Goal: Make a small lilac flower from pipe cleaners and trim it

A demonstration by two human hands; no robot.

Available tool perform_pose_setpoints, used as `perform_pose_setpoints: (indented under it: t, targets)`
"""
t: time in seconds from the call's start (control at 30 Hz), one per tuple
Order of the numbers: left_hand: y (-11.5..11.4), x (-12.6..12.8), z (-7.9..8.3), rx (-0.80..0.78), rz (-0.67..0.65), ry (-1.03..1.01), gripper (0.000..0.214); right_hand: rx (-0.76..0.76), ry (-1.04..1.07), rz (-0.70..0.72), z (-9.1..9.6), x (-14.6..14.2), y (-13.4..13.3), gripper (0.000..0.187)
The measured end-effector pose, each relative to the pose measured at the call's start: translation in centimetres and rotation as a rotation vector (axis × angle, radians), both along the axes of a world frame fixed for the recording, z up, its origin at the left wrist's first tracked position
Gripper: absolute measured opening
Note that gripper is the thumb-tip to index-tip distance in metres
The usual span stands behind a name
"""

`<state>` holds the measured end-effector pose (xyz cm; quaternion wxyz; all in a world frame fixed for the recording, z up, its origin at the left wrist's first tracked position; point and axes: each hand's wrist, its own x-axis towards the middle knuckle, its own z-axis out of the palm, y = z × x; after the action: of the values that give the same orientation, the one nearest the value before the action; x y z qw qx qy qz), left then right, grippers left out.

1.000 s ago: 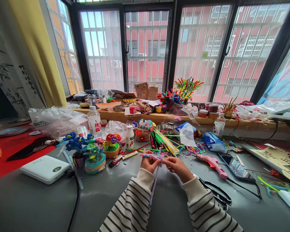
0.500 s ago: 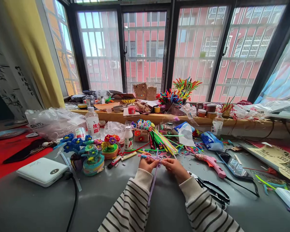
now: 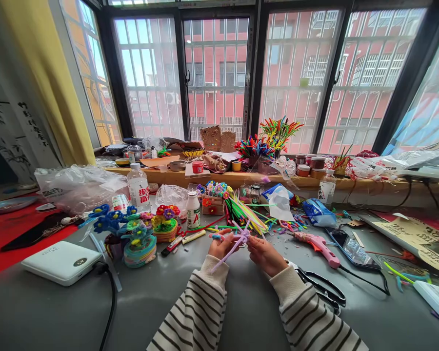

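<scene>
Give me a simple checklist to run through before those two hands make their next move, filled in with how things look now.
1. Purple fuzzy stems held by both left hand and right hand: ok, fingers of both are at them.
2. Stems firmly fastened where they cross: cannot tell, too small to see.
3. Glue gun away from the fingers: ok, it lies on the table beyond the right hand.
4. Glue gun cool: cannot tell.
5. White bottle upright: ok.
6. Table free of scraps: not ok, colourful bits lie scattered.
</scene>
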<state>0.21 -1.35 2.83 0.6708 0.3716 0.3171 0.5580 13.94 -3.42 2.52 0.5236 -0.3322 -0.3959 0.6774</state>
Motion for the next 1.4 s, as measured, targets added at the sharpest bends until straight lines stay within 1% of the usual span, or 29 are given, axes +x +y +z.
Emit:
perform_pose_setpoints:
  t: [0.07,0.13,0.2,0.27,0.33,0.4,0.5,0.6,0.77,0.97,1.1,1.23,1.3,1.4]
  targets:
    - [0.0,-0.2,0.0,-0.039,-0.033,-0.040,0.040,0.015,0.041,-0.053,0.0,0.1,0.0,0.031]
    - [0.0,-0.1,-0.1,-0.053,-0.048,-0.051,0.046,0.026,0.067,-0.083,-0.1,0.1,0.1,0.030]
    - [0.0,0.2,-0.4,-0.028,-0.055,-0.031,0.056,0.034,0.076,-0.096,-0.2,-0.1,0.1,0.030]
    - [0.0,0.5,-0.7,0.028,-0.048,-0.025,0.060,0.035,0.068,-0.093,-0.2,-0.4,0.1,0.029]
    - [0.1,0.6,-0.8,0.086,-0.025,-0.034,0.056,0.030,0.047,-0.076,-0.2,-0.8,0.0,0.029]
    - [0.2,0.5,-0.9,0.107,-0.003,-0.044,0.050,0.025,0.019,-0.055,-0.1,-1.2,-0.2,0.030]
    - [0.3,0.1,-0.8,0.088,0.024,-0.045,0.045,0.024,-0.027,-0.040,0.0,-1.6,-0.4,0.029]
    - [0.3,-0.1,-0.7,0.047,0.069,-0.050,0.048,0.033,-0.076,-0.060,0.0,-1.5,-0.4,0.029]
    - [0.5,0.0,-0.8,0.038,0.082,-0.045,0.054,0.094,-0.158,-0.160,-0.2,-1.2,0.1,0.030]
    - [0.5,0.2,-1.0,0.011,0.091,-0.008,0.051,0.164,-0.236,-0.252,-0.6,-1.3,0.3,0.029]
    - [0.6,0.2,-1.2,0.035,0.091,0.021,0.064,0.170,-0.267,-0.247,-0.8,-1.6,0.3,0.030]
    - [0.7,0.1,-1.3,0.034,0.123,0.065,0.074,0.181,-0.298,-0.231,-0.9,-1.6,0.4,0.031]
    - [0.7,0.1,-1.3,0.022,0.135,0.085,0.075,0.190,-0.308,-0.240,-0.9,-1.5,0.4,0.031]
    - [0.6,0.1,-1.3,-0.004,0.146,0.106,0.067,0.205,-0.319,-0.255,-0.9,-1.4,0.4,0.031]
